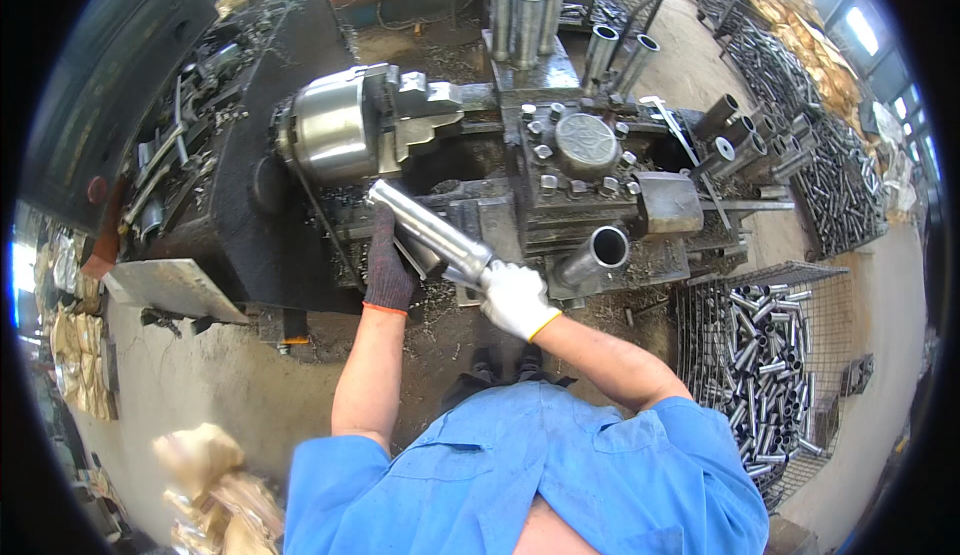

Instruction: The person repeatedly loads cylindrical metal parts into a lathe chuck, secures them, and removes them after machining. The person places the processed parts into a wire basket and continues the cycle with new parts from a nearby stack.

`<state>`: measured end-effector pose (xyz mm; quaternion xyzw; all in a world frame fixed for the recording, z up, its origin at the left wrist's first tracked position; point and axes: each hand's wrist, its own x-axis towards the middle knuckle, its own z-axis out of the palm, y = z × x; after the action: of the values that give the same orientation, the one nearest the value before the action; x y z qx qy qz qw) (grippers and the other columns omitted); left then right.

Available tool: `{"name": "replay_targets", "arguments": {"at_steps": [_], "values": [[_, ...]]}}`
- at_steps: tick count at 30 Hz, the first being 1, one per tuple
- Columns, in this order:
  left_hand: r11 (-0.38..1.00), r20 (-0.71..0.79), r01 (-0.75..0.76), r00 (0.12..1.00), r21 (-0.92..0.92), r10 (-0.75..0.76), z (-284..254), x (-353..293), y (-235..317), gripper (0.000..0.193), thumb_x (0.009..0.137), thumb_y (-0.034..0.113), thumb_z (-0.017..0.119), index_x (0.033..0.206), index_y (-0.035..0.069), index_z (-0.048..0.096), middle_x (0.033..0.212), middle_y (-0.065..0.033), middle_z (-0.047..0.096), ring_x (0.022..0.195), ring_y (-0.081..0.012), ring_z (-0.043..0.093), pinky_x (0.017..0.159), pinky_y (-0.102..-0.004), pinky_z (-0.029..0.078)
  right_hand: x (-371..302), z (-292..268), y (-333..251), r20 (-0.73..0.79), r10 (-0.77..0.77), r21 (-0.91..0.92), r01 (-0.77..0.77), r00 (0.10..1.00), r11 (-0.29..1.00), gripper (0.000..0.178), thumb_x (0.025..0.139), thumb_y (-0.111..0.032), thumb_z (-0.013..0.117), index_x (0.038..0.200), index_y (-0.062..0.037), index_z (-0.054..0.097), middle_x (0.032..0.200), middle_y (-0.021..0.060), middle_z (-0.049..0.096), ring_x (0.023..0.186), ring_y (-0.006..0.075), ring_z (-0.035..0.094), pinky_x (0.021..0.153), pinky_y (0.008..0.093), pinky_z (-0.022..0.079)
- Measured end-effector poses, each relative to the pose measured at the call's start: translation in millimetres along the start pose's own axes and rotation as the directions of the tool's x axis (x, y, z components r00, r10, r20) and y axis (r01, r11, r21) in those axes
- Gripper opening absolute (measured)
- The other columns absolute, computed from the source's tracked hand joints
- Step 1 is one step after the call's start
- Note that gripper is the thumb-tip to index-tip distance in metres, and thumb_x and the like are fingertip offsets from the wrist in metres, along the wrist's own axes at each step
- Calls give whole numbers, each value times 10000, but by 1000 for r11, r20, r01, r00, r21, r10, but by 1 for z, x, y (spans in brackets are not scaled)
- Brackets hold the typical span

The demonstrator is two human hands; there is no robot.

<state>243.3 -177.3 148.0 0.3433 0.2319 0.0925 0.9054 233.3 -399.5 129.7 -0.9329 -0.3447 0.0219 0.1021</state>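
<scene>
A shiny metal tube (430,223) is held slantwise in front of the lathe, its far end up to the left. My left hand (388,267), in a dark glove with an orange cuff, closes round the tube's underside near that far end. At the near right end, my right hand (518,300), in a white glove, is wrapped round a narrower collared part; whether this is a separate piece inside the tube I cannot tell. Beyond the tube is the lathe's three-jaw chuck (338,127), its jaws holding nothing visible. To the right sits the bolted tool post (586,143).
A wider tube (607,248) stands by my right hand. Several tubes (528,30) stand upright behind the tool post. A caliper (668,127) lies right of it. A wire basket (812,300) at right holds short tubes. Metal chips cover the lathe bed.
</scene>
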Motion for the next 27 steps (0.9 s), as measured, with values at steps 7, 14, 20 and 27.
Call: {"name": "replay_targets", "arguments": {"at_steps": [7,14,20,27], "values": [[977,129,151,983,-153,-131,-36,-18,15,1044,973,890,367,1333,-50,644,1158,-278,748,1040,-440,745,990,-590,611,25,-75,14,234,99,908,-253,967,332,674,887,-460,793,1290,73,707,1108,191,787,990,234,746,873,363,579],[980,301,-165,934,-109,191,52,-49,15,798,1072,706,465,1616,121,445,1568,-163,542,1435,-336,527,1233,-499,401,74,-140,-31,391,156,642,-390,907,660,922,733,-521,871,1375,74,581,1276,282,700,1199,392,700,1037,426,545],[788,515,-616,680,13,523,80,-36,44,754,1093,478,602,1659,46,356,1630,-179,483,1519,-317,464,1289,-502,337,107,-237,39,23,-82,367,68,996,928,910,735,-408,854,1495,-36,522,1306,268,694,1171,424,703,1035,461,560],[834,41,-177,982,522,183,-47,-41,-9,473,1094,312,615,1452,3,606,1313,-114,708,1189,-208,684,1050,-377,539,230,-240,140,62,-274,-504,267,960,821,332,817,-140,778,1128,-56,694,1073,187,755,999,398,757,873,493,607]]}}
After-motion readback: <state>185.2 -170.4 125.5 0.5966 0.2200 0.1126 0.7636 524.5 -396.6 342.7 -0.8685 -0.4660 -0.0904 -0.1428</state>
